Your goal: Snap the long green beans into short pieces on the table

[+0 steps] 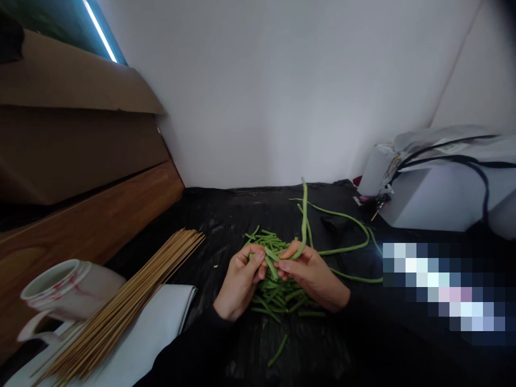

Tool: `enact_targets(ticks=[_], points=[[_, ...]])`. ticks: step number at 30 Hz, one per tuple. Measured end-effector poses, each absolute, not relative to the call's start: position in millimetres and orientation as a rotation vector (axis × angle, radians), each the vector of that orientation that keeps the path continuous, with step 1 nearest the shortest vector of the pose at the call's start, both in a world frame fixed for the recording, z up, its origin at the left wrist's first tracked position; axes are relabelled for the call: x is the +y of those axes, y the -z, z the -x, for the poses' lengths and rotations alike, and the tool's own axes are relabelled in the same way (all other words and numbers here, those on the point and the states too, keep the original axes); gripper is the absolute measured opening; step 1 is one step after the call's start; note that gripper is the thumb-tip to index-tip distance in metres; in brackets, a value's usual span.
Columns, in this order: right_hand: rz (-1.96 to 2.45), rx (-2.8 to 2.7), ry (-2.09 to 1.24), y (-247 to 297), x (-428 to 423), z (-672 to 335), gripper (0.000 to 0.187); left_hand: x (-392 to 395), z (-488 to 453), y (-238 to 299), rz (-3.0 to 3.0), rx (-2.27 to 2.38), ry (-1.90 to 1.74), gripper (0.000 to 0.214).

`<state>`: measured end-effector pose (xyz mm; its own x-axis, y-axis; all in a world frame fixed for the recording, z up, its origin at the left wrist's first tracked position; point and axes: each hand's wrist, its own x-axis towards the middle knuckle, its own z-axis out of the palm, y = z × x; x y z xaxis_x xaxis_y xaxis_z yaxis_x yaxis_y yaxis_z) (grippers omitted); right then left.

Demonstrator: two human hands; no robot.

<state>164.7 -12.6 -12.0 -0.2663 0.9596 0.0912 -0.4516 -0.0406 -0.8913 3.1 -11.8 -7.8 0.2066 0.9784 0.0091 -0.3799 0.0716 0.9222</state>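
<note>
Between my two hands is a long green bean [305, 215], its free end standing up above my right hand. My right hand [312, 273] pinches the bean between thumb and fingers. My left hand [241, 279] is closed on the bean's near end, with short green pieces beside its fingertips. Directly beneath both hands lies a pile of cut bean pieces [278, 296] on black plastic sheeting [217, 215]. One stray piece [278, 350] rests nearer to me. Uncut long beans [350, 249] curl across the sheeting to the right.
At left, a bundle of thin bamboo sticks [133, 295] lies on a folded white sheet [171, 309] beside a white mug [76, 287]. A cardboard box [76, 145] stands behind them. White boxes with black straps [439, 188] are at the back right, against a white wall [262, 97].
</note>
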Motion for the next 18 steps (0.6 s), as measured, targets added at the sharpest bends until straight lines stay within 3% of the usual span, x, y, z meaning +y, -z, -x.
enact_targets(ticks=[13, 18], points=[[0.729, -0.995, -1.593, 13, -9, -171, 0.024, 3, 15, -5, -0.609, 0.634, -1.355, 0.02], [0.666, -0.948, -1.627, 13, -6, -177, 0.021, 5, 26, -12, -0.368, 0.59, -1.202, 0.012]])
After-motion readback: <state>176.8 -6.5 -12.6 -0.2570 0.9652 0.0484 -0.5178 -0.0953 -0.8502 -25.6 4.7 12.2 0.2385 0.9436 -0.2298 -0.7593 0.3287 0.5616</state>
